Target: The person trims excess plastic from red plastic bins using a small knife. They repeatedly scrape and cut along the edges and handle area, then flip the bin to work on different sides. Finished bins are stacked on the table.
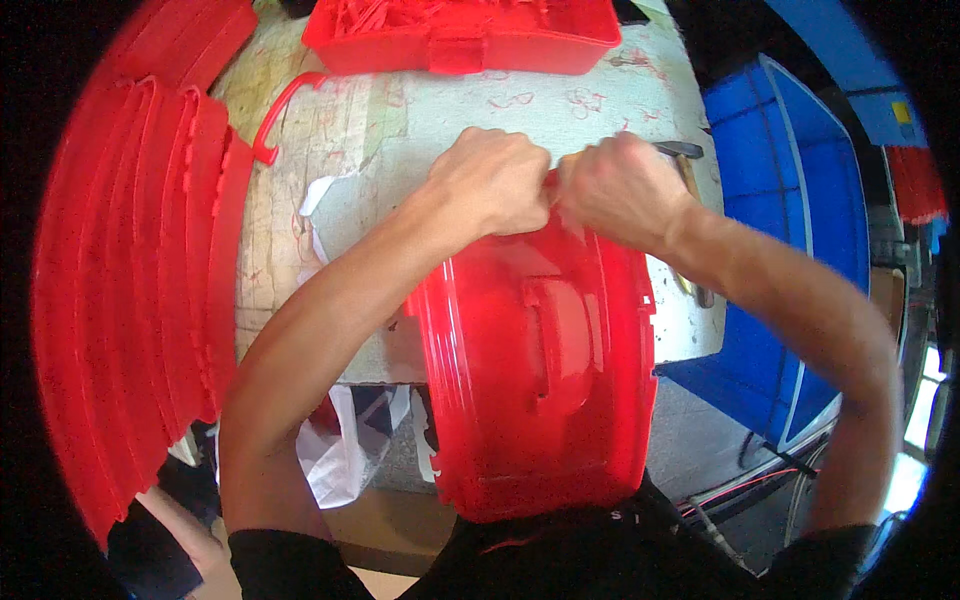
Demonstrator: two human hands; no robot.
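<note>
Over the table's [430, 110] near edge, as our head view shows, the red casing [490, 410] slants from beneath both fists back to our black shirt [560, 550]. Our left grip [490, 182] is curled tight on its far end; our right grip [628, 192], just beside it, is blurred with fingers folded, and we cannot tell what it pinches. Beyond both sits a red bin [460, 52]; rightward stands a blue crate [738, 170].
</note>
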